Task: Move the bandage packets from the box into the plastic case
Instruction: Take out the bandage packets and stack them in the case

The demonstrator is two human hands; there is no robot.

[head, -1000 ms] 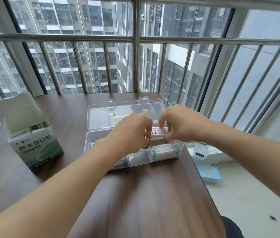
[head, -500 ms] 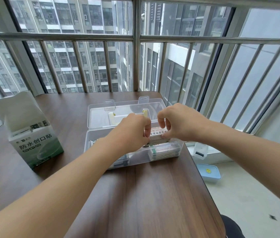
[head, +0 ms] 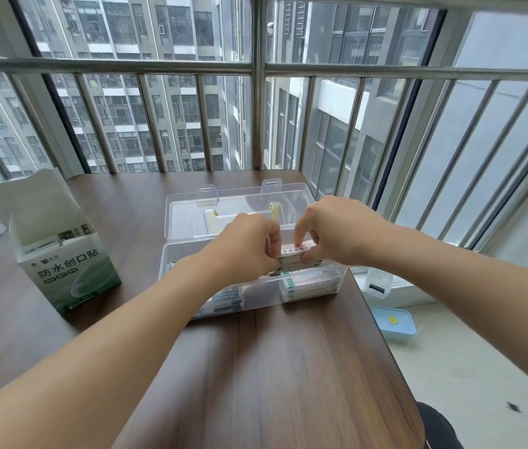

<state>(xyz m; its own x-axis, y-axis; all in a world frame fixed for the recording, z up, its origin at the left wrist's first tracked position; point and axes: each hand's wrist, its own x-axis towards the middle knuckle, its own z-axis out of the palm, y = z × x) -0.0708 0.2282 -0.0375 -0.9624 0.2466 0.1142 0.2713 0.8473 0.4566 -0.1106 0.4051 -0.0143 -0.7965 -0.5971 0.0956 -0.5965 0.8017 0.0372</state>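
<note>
A clear plastic case [head: 172, 264] lies open on the wooden table, its lid [head: 240, 205] tipped back. Over its right half both hands pinch a stack of bandage packets [head: 295, 252] with red print. My left hand [head: 246, 247] grips the stack's left end; my right hand [head: 330, 228] pinches its right end and top. More packets [head: 309, 283] lie in the case's front right corner, and darker ones [head: 223, 298] at the front left. The green and white bandage box [head: 61, 254] stands open at the left.
The table's [head: 272, 367] right edge runs close beside the case. Beyond it, on the floor, sit a light blue lidded container [head: 394, 324] and a small white object [head: 377, 283]. A metal window railing [head: 256, 69] backs the table.
Both hands have lowered the stack slightly into the case, and my right fingers have shifted on top of it. The box has not moved.
</note>
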